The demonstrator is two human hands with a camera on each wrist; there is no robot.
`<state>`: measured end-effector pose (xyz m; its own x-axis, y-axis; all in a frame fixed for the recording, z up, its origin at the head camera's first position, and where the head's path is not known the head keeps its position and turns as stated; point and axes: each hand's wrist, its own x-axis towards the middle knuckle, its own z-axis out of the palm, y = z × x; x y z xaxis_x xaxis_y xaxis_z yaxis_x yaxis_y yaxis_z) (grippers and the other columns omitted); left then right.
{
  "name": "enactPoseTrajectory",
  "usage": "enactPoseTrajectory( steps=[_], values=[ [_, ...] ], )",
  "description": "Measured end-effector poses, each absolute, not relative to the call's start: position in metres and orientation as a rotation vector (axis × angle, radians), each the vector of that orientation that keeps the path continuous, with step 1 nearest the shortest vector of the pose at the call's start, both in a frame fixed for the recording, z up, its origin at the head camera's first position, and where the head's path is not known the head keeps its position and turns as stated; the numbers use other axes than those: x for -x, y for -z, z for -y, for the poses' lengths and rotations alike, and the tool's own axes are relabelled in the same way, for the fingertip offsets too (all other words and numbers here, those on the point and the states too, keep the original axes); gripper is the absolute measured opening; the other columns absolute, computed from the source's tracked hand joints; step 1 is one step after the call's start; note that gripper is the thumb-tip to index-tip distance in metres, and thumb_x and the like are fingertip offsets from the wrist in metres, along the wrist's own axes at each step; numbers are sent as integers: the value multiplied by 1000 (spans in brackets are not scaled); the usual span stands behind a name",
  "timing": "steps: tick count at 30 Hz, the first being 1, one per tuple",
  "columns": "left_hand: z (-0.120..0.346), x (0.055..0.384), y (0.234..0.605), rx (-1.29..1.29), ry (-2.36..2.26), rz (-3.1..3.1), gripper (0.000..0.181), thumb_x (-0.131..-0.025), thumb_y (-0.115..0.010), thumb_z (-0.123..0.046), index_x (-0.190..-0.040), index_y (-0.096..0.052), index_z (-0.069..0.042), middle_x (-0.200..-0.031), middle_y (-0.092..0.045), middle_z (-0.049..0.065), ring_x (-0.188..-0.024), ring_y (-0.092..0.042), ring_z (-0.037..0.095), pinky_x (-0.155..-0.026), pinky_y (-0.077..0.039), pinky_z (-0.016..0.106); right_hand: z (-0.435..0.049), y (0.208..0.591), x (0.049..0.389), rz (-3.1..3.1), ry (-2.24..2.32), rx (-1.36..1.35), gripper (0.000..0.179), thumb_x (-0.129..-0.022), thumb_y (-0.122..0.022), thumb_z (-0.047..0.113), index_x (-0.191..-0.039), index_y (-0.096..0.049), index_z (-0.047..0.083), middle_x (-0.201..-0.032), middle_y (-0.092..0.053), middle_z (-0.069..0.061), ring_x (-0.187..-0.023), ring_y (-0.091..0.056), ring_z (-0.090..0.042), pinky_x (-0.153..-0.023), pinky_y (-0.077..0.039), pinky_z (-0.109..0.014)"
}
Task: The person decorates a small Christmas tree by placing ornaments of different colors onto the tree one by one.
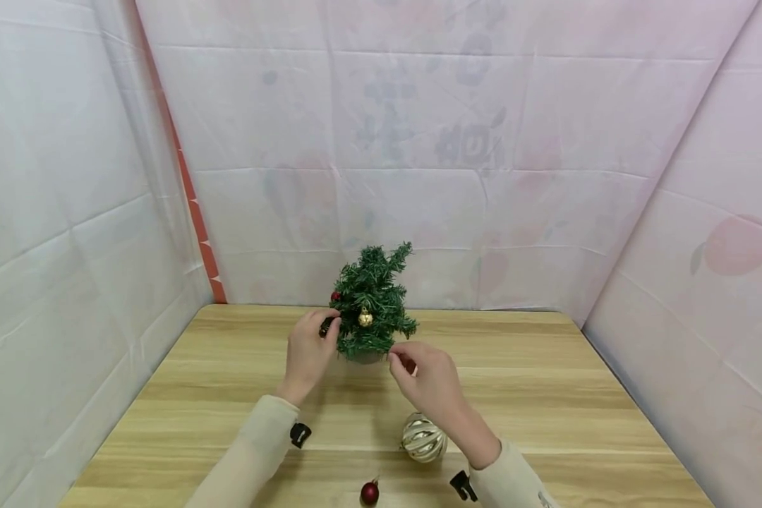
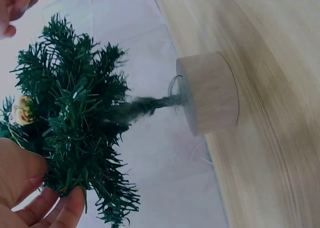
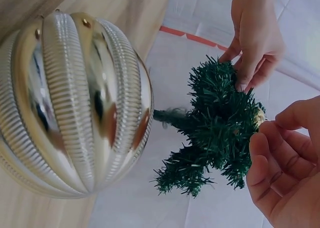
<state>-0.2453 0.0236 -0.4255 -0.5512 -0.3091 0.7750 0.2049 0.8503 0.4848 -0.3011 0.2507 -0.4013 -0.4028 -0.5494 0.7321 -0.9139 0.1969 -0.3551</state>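
A small green artificial Christmas tree (image 1: 373,289) stands upright on a round wooden base (image 2: 212,93). On its front hangs a small gold bauble (image 1: 365,318); a small red bauble (image 1: 335,295) shows at its left side. My left hand (image 1: 309,349) pinches a lower branch on the tree's left, with thumb and fingertips among the needles. On the other side, my right hand (image 1: 433,377) brings curled fingers and thumb together by the lower right branches. Whether those fingertips grip a branch tip is unclear.
Near the right forearm, a large gold bauble (image 1: 424,438) with swirled ridges lies on the wooden table (image 1: 514,395). A small dark red bauble (image 1: 370,492) lies at the front. Hanging sheets (image 1: 419,176) enclose the table at the back and sides.
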Motion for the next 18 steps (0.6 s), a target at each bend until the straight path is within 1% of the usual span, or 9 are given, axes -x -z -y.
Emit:
enactPoseTrajectory(
  steps=[3, 7, 14, 18],
  values=[
    [-32, 248, 425, -148, 663, 2034, 16, -90, -72, -5, -106, -73, -2, -102, -71, 12, -84, -69, 25, -67, -58, 40, -261, 401, 314, 1999, -1110, -1447, 8, -88, -71, 4, -92, -75, 10, -73, -65, 9, -62, -52, 3, -53, -43, -12],
    [-25, 250, 426, -174, 695, 2034, 16, -92, -71, -6, -107, -73, -2, -102, -71, 13, -79, -68, 23, -61, -57, 34, -262, 404, 312, 2001, -1096, -1455, 8, -88, -71, 5, -93, -76, 10, -73, -65, 9, -62, -52, 4, -53, -42, -11],
    [-15, 257, 427, -193, 757, 2005, 15, -92, -71, -6, -106, -73, 0, -103, -70, 14, -88, -69, 26, -67, -59, 35, -262, 406, 309, 2002, -1087, -1485, 10, -89, -70, 6, -95, -76, 11, -74, -65, 9, -63, -51, 4, -55, -43, -11],
    [-12, 259, 427, -191, 764, 1993, 16, -91, -72, -5, -105, -72, 0, -103, -70, 14, -86, -69, 26, -68, -60, 36, -261, 410, 305, 2026, -1112, -1499, 10, -88, -70, 5, -92, -74, 14, -73, -63, 11, -63, -50, 4, -55, -44, -11]
  ],
)
